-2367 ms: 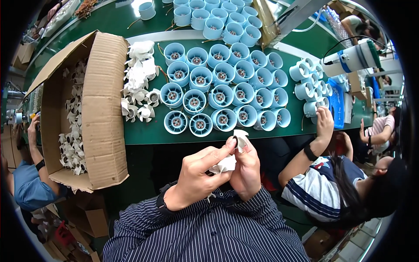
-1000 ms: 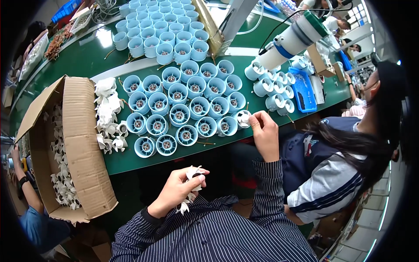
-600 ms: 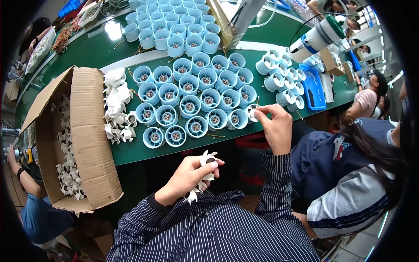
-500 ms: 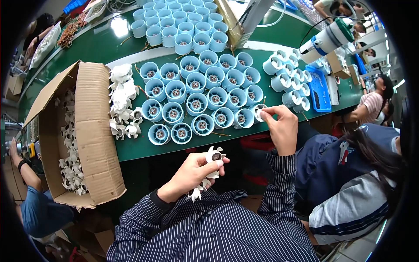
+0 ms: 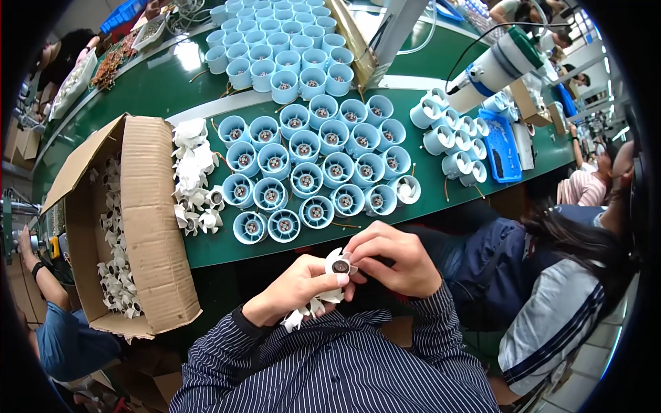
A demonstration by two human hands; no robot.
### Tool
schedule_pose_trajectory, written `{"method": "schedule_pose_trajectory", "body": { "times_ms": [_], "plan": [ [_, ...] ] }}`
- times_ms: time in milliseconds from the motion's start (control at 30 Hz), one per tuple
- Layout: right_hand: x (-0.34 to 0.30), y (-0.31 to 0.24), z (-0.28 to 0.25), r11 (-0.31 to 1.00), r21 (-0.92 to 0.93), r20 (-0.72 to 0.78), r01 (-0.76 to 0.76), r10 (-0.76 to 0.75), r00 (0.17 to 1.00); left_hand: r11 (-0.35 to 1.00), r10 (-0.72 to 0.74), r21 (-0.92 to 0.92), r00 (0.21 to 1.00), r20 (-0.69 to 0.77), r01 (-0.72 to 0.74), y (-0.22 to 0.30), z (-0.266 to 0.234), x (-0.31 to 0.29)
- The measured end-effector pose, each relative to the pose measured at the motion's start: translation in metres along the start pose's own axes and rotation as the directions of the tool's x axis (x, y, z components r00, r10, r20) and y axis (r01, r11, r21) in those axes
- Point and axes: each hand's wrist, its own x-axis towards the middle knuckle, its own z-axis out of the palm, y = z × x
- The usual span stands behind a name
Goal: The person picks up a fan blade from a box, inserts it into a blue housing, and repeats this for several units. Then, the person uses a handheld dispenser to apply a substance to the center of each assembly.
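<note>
In front of my body, my left hand (image 5: 289, 288) is closed around a short stack of white fan impellers (image 5: 338, 259), the top one showing its dark round hub. My right hand (image 5: 403, 263) has its thumb and fingertips pinched at the blades of that top impeller, touching its right side. Just beyond my hands, pale blue round fan housings (image 5: 306, 180) stand in rows on the green table (image 5: 219, 252), open side up with ribs and a motor showing. One housing (image 5: 406, 191) at the right end of a row has a white impeller inside it.
A cardboard box (image 5: 160, 227) of white impellers stands at left, beside a loose pile of impellers (image 5: 196, 162). More housings (image 5: 284, 86) fill the back. At right are housings with white impellers (image 5: 438, 141), a blue tray (image 5: 508, 177) and a seated person's sleeve (image 5: 551, 330).
My right hand has come back from the right-end housing, leaving a white impeller in it, and now meets the stack in my left hand. The view has shifted slightly.
</note>
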Motion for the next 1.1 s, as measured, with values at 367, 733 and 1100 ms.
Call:
{"method": "schedule_pose_trajectory", "body": {
  "times_ms": [367,733,1100],
  "plan": [
    [-0.008,0.021,-0.004,0.978,-0.136,-0.1,0.157,-0.171,0.98,0.958,-0.089,-0.261,0.99,0.113,0.116,-0.004,-0.004,-0.003],
    [0.014,0.044,-0.04,0.836,-0.476,-0.345,-0.274,0.109,0.932,0.984,-0.107,-0.157,0.979,-0.171,0.081,-0.021,-0.001,0.009],
    [0.022,0.043,-0.037,0.761,-0.579,-0.3,-0.293,0.135,0.944,0.978,-0.09,-0.202,0.981,-0.171,0.054,-0.022,0.001,0.013]
  ]
}}
